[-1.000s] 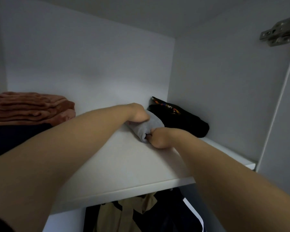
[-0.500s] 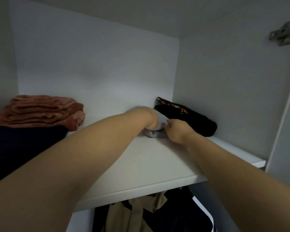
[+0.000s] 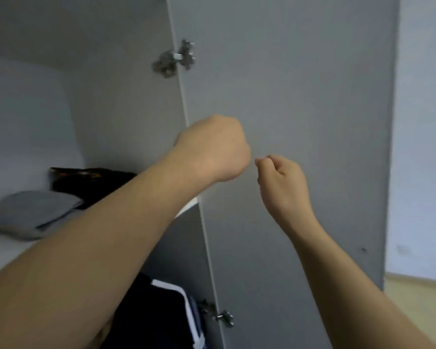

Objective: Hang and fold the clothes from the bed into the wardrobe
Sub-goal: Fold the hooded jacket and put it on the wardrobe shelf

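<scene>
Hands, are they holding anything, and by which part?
Nothing. The left hand and right hand both have curled fingers with nothing in them. The grey folded cloth lies on the shelf, untouched.

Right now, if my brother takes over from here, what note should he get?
Left hand: curled, empty, in front of the door. Right hand: curled, empty, beside it.
Grey fold lies on the shelf, black fold behind it. Dark striped garment hangs below.
Done: grey fold put away.
Left: bed is out of view; check it for more clothes.
</scene>
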